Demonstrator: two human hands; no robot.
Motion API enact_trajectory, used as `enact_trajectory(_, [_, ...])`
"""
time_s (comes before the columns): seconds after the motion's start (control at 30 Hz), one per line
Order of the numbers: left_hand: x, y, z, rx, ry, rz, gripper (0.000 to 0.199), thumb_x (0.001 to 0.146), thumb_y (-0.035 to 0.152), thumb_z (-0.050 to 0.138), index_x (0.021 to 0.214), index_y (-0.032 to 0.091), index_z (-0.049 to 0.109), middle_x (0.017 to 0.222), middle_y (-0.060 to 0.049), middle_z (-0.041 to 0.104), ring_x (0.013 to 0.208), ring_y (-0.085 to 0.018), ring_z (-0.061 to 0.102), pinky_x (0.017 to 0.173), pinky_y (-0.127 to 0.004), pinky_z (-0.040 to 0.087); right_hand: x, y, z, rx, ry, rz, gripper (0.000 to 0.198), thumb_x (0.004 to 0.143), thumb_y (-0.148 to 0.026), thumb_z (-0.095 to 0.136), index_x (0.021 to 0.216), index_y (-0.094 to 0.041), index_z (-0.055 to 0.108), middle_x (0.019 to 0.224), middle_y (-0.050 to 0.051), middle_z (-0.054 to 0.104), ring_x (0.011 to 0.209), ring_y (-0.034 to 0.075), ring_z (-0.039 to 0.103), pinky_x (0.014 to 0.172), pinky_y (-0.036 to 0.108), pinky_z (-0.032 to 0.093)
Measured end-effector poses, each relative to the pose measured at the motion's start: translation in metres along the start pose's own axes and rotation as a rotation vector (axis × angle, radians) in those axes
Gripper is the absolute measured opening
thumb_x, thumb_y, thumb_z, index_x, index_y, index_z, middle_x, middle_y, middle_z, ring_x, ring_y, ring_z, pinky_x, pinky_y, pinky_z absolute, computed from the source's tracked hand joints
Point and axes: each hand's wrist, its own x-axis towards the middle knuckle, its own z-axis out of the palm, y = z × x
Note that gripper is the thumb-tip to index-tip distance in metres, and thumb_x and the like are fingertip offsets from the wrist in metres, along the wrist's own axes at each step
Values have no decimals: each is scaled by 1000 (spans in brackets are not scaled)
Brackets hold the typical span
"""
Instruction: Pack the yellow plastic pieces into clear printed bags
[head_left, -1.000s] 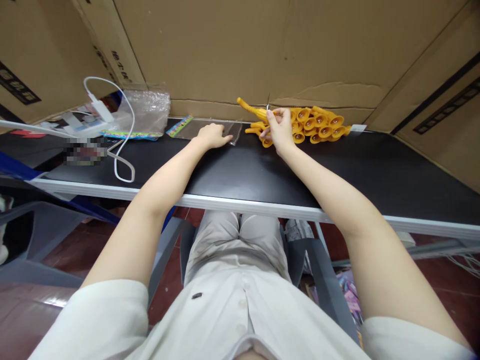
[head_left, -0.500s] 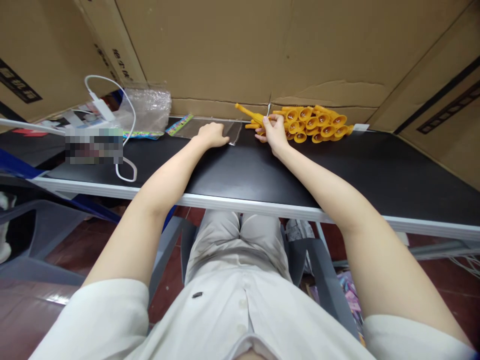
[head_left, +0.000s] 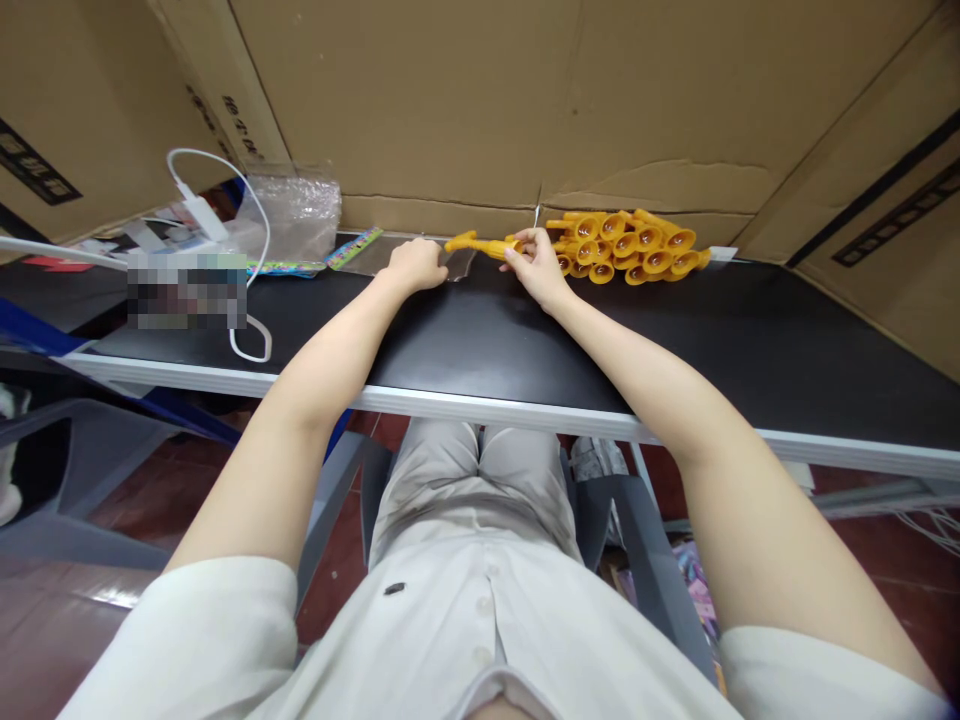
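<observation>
My right hand (head_left: 541, 268) grips a yellow plastic toy horn (head_left: 491, 248) near its wide end. The thin end of the horn points left, over the edge of a clear flat plastic bag (head_left: 460, 266). Closed on that bag is my left hand (head_left: 415, 266), its thumb turned toward the horn; the fingertips are partly hidden. A colourful printed strip shows at the bag's left end. Just right of my right hand lies a pile of similar yellow horns (head_left: 626, 246), their flared ends facing me.
More clear plastic bags (head_left: 300, 215) lie at the back left. Beside them are a white charger with its cable (head_left: 204, 217) and a blurred-out object (head_left: 187, 292). Tall cardboard (head_left: 450, 100) walls in the black tabletop (head_left: 480, 340). A small white item (head_left: 723, 254) sits behind the pile.
My right hand has drawn the horn out from the pile's left side and lowered its thin end toward the bag. My left hand has shifted slightly left with the bag.
</observation>
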Motion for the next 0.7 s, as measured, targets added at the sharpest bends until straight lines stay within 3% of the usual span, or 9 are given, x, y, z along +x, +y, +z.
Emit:
enact_trajectory(0.13, [3,-5,0,-13,37,-9,44,92,28,63,129,10,76,137,-22,73,135,-43,65,116,-48,51,-5,-10,3,27,-7,-26,62,89,-73,79,124,-27,58,117,9,68,111,29,74,105,55,63])
enact_trajectory(0.33, [9,-9,6,-63,117,46,36,87,26,65,118,13,80,121,-20,78,127,-40,69,111,-45,53,-16,-37,0,-72,-31,-112,53,90,-57,84,129,-29,61,126,7,65,133,30,64,113,57,59])
enact_trajectory(0.57, [7,5,12,-137,223,229,30,87,32,65,111,24,81,105,-13,82,111,-38,70,101,-47,55,-11,-21,-8,-27,22,-20,52,91,-59,80,126,-26,61,120,9,67,120,29,70,106,54,63])
enact_trajectory(0.7, [5,13,14,-170,232,329,30,88,28,61,107,18,81,105,-15,81,108,-35,72,100,-44,54,-11,-18,-6,-50,8,-2,56,87,-57,83,126,-25,60,125,11,67,121,30,70,108,53,61])
